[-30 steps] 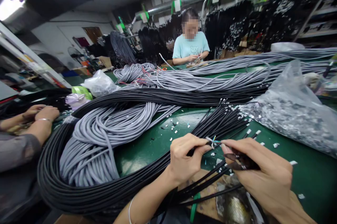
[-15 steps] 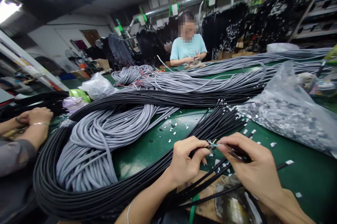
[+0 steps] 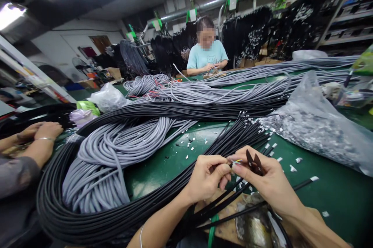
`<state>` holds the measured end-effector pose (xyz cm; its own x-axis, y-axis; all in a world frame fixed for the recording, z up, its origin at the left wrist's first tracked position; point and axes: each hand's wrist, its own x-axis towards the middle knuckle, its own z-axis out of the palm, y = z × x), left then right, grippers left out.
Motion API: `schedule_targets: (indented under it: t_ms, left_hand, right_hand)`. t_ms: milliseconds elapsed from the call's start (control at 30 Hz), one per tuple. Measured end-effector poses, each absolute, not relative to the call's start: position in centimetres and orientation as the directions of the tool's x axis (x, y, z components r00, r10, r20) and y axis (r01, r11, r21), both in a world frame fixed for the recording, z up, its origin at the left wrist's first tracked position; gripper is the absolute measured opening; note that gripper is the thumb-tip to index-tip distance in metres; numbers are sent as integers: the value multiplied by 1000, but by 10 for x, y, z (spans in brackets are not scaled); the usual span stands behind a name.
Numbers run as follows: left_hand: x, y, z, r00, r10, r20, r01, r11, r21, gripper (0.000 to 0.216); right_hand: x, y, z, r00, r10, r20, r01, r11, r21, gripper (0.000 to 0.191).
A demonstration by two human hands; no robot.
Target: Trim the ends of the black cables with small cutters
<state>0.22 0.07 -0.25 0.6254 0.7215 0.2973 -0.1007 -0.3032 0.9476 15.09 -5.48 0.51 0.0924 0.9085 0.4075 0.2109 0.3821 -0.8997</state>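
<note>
My left hand [image 3: 207, 174] is closed in a pinch around the end of a black cable, mostly hidden by the fingers. Thin coloured wires [image 3: 237, 162], yellow and blue among them, stick out of that end. The thumb and fingertips of my right hand [image 3: 269, 178] press on these wires. Dark snips [image 3: 255, 163] are tucked in the same hand, their two pointed blades apart and pointing up. Just beyond my hands lie the white-tipped ends of a black cable bundle [image 3: 233, 139].
Coiled grey cables [image 3: 116, 151] lie at left inside the black loop. A clear plastic bag [image 3: 317, 127] of small scraps rests at right on the green table [image 3: 335, 189]. A co-worker [image 3: 206, 56] sits opposite; another person's hands [image 3: 46, 133] are at far left.
My right hand has turned, so the snips' blades now show pointing up. Its fingertips have moved slightly left, closer to my left hand, which keeps its pinch.
</note>
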Motion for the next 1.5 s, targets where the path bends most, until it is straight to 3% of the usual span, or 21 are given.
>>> schedule_targets:
  t_ms: [167,267,567,833,967,1133,1300,1500]
  left_hand:
    - [1,1,-5,615,758,219,-62,-231,971,32]
    - [-1,2,-6,549,806,220,-20,-251,968,25]
    - [0,4,-2,639,717,280,-203,-194,960,33]
    - [-4,7,-4,689,591,420,-139,-461,877,31]
    - [-3,6,-5,732,581,354,-172,-346,922,21]
    - [1,7,-12,708,589,390,-397,-124,909,10]
    - [0,12,-16,551,607,573,-552,-250,795,12]
    - [-4,17,-20,418,630,655,-503,-440,744,17]
  right_hand:
    - [151,-56,7,221,835,504,334,421,-844,19]
    - [152,-57,7,226,848,479,373,379,-847,20]
    - [155,-50,1,134,934,331,188,304,-934,20]
    - [155,-51,1,93,977,194,89,186,-979,26]
    - [154,-53,3,31,986,166,67,163,-984,27]
    - [148,-55,11,174,953,248,161,221,-962,26]
    - [150,-57,4,199,929,313,311,243,-919,30]
    - [149,-60,-2,31,977,212,444,177,-878,33]
